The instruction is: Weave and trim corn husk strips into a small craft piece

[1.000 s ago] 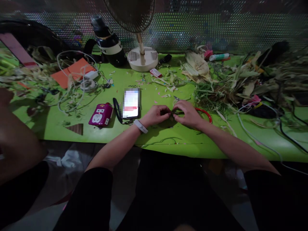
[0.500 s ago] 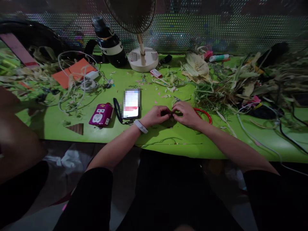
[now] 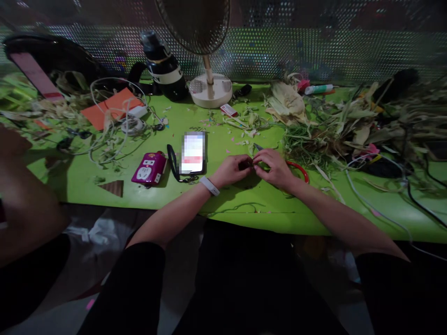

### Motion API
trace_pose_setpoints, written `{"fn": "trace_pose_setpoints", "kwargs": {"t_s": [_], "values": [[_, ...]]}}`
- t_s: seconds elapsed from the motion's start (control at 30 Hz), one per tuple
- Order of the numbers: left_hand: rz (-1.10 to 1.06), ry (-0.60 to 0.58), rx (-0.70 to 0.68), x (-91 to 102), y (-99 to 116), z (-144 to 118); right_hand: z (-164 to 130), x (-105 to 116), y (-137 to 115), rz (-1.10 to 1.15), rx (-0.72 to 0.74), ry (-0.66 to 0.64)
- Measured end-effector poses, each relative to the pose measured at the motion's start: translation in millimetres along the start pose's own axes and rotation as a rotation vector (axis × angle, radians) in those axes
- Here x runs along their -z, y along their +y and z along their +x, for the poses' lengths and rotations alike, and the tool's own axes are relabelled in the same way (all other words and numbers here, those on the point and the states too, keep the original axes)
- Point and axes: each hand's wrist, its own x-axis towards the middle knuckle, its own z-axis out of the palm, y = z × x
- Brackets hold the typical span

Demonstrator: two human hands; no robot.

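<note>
My left hand (image 3: 233,170), with a white band on its wrist, is closed in a pinch over the green tabletop (image 3: 188,197). My right hand (image 3: 271,167) meets it fingertip to fingertip, also pinching. Whatever lies between the fingers is small and dark, too unclear to name. Under my right hand rests a pair of scissors with red handles (image 3: 303,171); their grey tip pokes out beyond the knuckles and the middle is hidden. To the left of my left hand lies a lit phone (image 3: 193,156) with a black strap.
A purple power socket (image 3: 149,168) sits left of the phone. Behind stand a fan (image 3: 211,90) and a black bottle (image 3: 167,74). Dried corn husks (image 3: 288,104) and green fibres (image 3: 300,139) heap up at the right, beside a white cable. Another person's arm (image 3: 28,195) rests at the left edge.
The whole view has shifted slightly, so things appear a little lower and further right. Both hands stay together in the same pinch, with small finger movements.
</note>
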Motion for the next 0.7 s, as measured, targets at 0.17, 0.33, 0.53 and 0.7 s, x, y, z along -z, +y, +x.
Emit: {"fn": "trace_pose_setpoints", "kwargs": {"t_s": [0.17, 0.33, 0.53, 0.7], "values": [[-0.056, -0.012, 0.013, 1.8, -3.2, 1.9, 1.4, 1.5, -2.0, 0.04, -0.047, 0.058], [-0.094, -0.006, 0.003, 3.4, -6.1, 1.6, 1.2, 5.2, 1.0, 0.112, -0.191, 0.067], [-0.085, -0.025, 0.005, 3.3, -9.1, 1.9, -1.0, 10.8, 4.8, 0.083, -0.168, -0.043], [-0.132, -0.034, 0.014, 1.8, -11.1, 2.1, -1.4, 3.5, 11.6, 0.01, -0.114, -0.061]]}}
